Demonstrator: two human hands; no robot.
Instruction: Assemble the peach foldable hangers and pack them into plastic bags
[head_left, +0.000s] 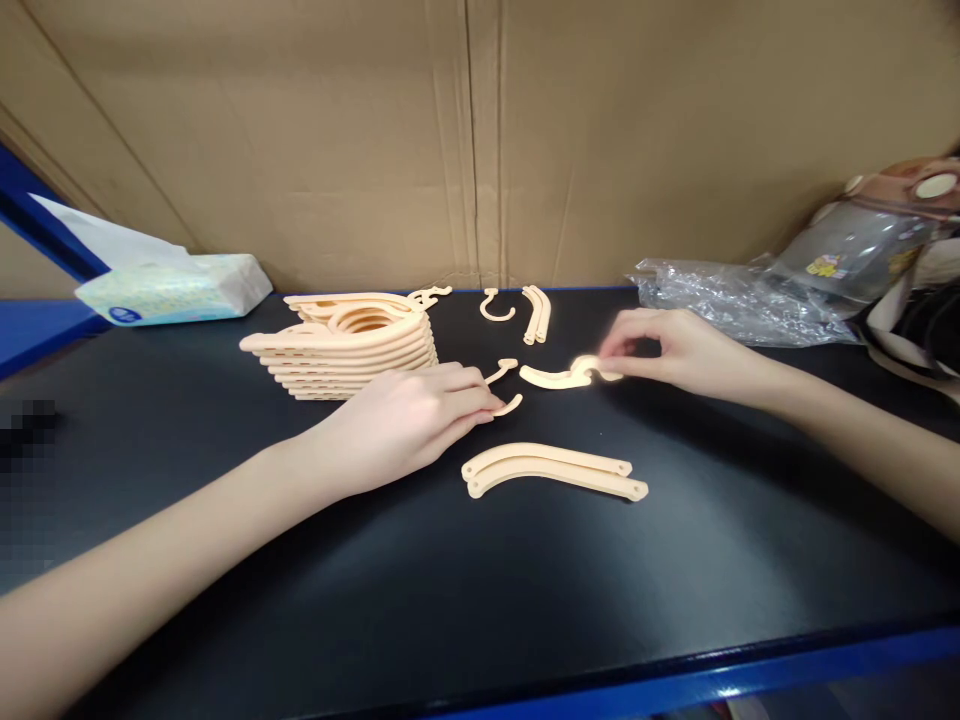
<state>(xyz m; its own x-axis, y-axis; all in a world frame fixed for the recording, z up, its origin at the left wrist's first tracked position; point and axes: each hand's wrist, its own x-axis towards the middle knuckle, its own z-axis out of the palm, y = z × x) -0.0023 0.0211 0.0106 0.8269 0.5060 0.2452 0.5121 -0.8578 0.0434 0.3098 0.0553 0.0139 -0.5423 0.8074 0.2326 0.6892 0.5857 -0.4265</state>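
My left hand (pixel 409 415) lies on the black table (pixel 450 580), fingers pinched on a small peach plastic hook piece (pixel 507 388). My right hand (pixel 667 350) pinches the end of a curved peach plastic piece (pixel 559 376) that rests on the table. A stack of several folded peach hangers (pixel 345 345) sits just behind my left hand. Two long curved arm pieces (pixel 551 470) lie side by side in front of both hands. Further back lie a loose hook (pixel 495 305) and a pair of short curved pieces (pixel 537 313).
A tissue pack (pixel 172 285) lies at the back left. Crumpled clear plastic (pixel 720 295) and a bagged toy-like item (pixel 877 240) sit at the back right. A cardboard wall (pixel 480 130) closes the back. The table's blue front edge (pixel 750 675) runs along the bottom.
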